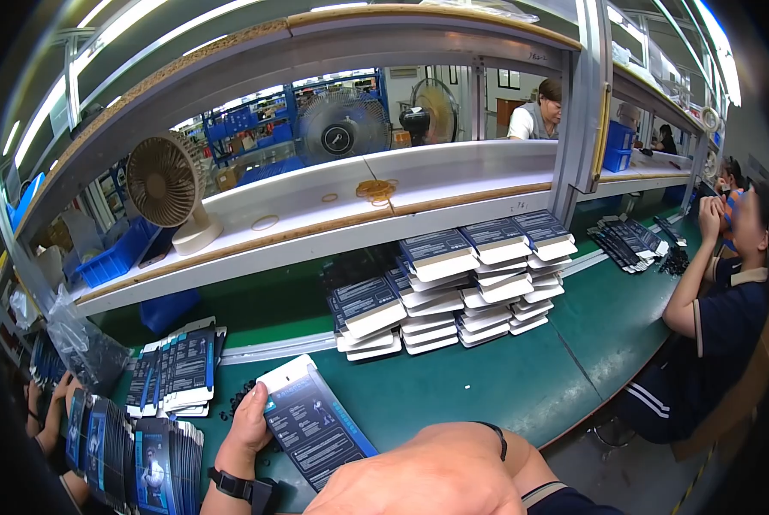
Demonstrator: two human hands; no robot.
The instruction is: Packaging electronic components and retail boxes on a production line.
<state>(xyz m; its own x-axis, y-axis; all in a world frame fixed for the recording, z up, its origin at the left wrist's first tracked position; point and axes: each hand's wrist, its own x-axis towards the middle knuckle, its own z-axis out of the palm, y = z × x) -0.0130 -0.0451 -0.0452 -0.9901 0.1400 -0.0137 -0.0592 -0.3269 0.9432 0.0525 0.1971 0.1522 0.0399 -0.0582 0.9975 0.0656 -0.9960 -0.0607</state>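
Note:
A flat dark-blue printed carton (311, 429) with a white end flap is tilted up in front of me over the green table. My left hand (250, 419), a black watch on its wrist, grips the carton's left edge with the thumb along it. Close to the camera, my right hand (427, 476) overlaps the carton's lower right end. Its fingers are hidden behind the back of the hand, so their hold does not show. Small black parts (240, 399) lie on the table by my left hand.
Stacked cartons (431, 313) stand at the table's back. Flattened cartons (178, 369) and upright rows of cartons (165, 468) are at left. The shelf above carries a small fan (165, 189) and rubber bands (374, 190). A co-worker (727, 292) sits at right.

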